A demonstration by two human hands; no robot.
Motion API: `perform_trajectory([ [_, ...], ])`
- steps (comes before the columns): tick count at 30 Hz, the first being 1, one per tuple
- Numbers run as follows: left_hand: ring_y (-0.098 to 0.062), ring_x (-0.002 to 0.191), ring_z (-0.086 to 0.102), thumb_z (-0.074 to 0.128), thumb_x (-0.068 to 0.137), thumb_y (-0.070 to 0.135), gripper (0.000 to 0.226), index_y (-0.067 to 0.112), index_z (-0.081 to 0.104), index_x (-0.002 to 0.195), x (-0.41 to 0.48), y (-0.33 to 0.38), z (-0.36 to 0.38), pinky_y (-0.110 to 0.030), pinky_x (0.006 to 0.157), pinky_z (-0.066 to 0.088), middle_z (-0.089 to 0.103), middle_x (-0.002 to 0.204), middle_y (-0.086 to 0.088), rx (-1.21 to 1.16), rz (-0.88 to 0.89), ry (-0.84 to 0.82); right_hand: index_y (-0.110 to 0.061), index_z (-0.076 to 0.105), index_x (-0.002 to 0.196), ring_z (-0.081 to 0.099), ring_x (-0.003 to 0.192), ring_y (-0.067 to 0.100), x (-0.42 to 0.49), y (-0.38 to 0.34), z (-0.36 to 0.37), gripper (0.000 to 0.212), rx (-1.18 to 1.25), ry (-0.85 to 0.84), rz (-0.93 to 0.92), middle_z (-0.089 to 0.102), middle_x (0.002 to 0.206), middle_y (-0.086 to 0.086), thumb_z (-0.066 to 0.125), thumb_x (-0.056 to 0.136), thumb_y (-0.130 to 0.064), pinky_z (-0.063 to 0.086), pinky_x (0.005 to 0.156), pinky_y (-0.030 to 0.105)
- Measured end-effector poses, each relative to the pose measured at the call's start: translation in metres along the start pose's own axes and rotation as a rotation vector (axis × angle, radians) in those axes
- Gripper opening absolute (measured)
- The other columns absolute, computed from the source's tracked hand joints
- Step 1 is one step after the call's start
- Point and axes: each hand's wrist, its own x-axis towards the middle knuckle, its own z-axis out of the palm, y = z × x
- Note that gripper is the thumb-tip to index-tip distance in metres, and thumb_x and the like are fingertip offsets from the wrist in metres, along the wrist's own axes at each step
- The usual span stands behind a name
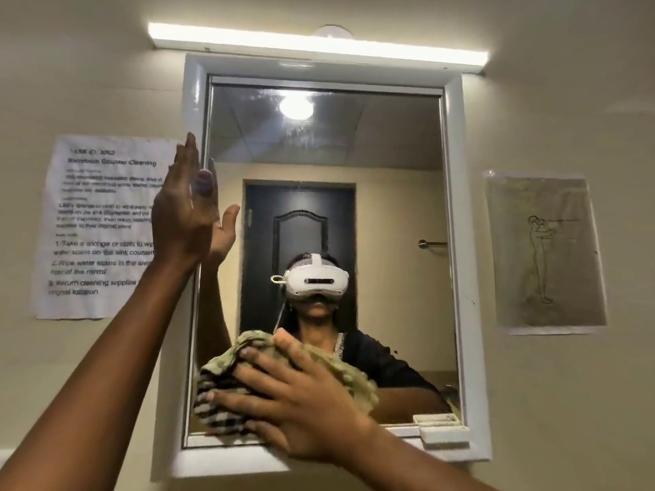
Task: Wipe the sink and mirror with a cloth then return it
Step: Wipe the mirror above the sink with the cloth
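Note:
A white-framed mirror (pixel 390 207) hangs on the beige wall in front of me. My right hand (pixel 294 402) presses a crumpled green and checked cloth (pixel 219 380) flat against the lower left part of the glass. My left hand (pixel 182 210) is raised with fingers straight, its palm resting on the mirror's left frame edge. The glass reflects a person with a white headset, both hands and the cloth. The sink is out of view.
A lit tube lamp (pixel 319 44) runs above the mirror. A printed task sheet (pixel 95 228) is taped left of it, a line drawing (pixel 546 253) right of it. A small white soap dish (pixel 444 437) sits on the frame's lower right ledge.

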Motion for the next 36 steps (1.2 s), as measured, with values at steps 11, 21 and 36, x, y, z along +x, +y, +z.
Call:
perform_trajectory([
  [11, -0.029, 0.141, 0.029, 0.036, 0.098, 0.036, 0.055, 0.016, 0.023, 0.147, -0.002, -0.003, 0.005, -0.031, 0.11, 0.025, 0.03, 0.153, -0.016, 0.058, 0.001, -0.01, -0.031, 0.02, 0.146, 0.013, 0.145, 0.027, 0.009, 0.259, -0.095, 0.05, -0.054, 0.373, 0.848, 0.025, 0.155, 0.006, 0.028, 0.098, -0.042, -0.003, 0.116, 0.056],
  [21, -0.023, 0.142, 0.026, 0.027, 0.095, 0.051, 0.062, 0.014, 0.029, 0.146, -0.007, 0.006, 0.001, -0.021, 0.112, 0.02, 0.031, 0.153, -0.014, 0.011, -0.049, -0.009, -0.037, 0.015, 0.147, 0.011, 0.145, 0.024, -0.047, 0.181, -0.067, 0.052, -0.007, 0.252, 0.689, 0.021, 0.156, 0.002, 0.026, 0.097, -0.044, 0.001, 0.118, 0.051],
  [36, -0.028, 0.145, 0.018, 0.032, 0.095, 0.052, 0.062, 0.02, 0.024, 0.147, -0.011, 0.012, 0.008, -0.027, 0.112, 0.013, 0.021, 0.157, -0.012, 0.073, -0.084, -0.018, -0.038, 0.015, 0.147, 0.015, 0.144, 0.026, -0.115, 0.046, -0.017, 0.05, -0.003, -0.043, 0.316, 0.036, 0.15, 0.002, 0.025, 0.098, -0.042, 0.011, 0.116, 0.051],
])
